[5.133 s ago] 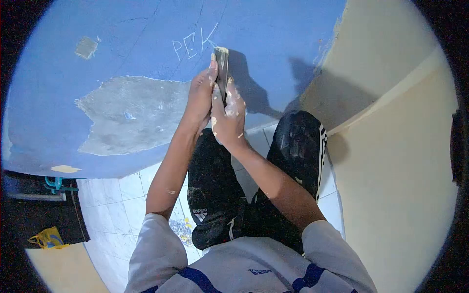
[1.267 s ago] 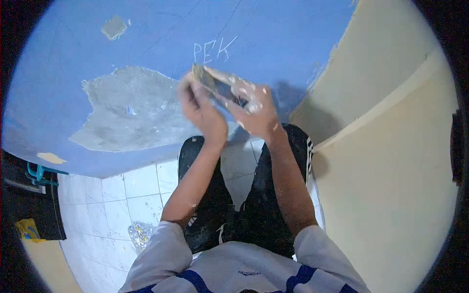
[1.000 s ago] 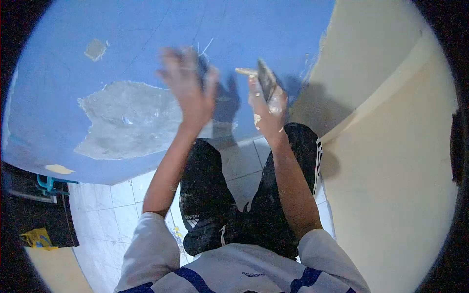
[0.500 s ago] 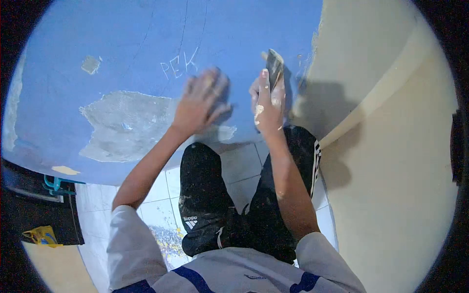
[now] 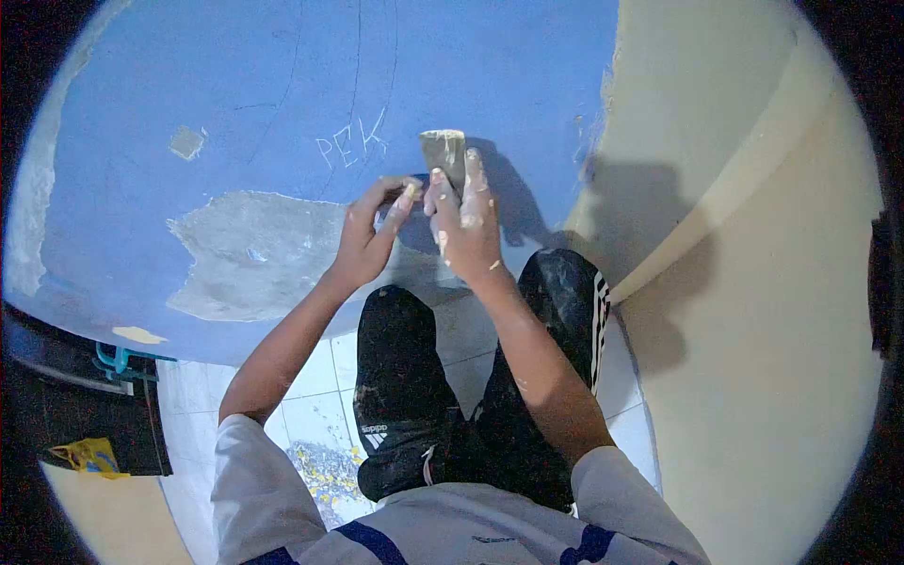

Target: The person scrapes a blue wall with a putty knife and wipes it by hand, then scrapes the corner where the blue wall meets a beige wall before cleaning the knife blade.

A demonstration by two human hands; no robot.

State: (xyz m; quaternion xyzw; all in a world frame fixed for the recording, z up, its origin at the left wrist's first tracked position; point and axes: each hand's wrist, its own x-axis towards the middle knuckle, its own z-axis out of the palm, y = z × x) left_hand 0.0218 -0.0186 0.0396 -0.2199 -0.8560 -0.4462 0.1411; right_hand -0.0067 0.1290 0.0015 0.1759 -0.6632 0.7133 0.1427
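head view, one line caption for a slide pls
Right hand gripping a smeared flat tool, left hand beside it, at a blue wall marked PEK.

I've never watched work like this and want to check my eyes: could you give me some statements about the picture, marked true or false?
1. The right hand holds a flat scraper. True.
2. A large grey patch shows on the blue wall, lower than the letters PEK. True.
3. Both hands rest on the knees. False: the right hand and the left hand are raised in front of the blue wall.
4. The trousers are plain red. False: they are black with white side stripes.
5. Pale material shows along the scraper's top edge. True.
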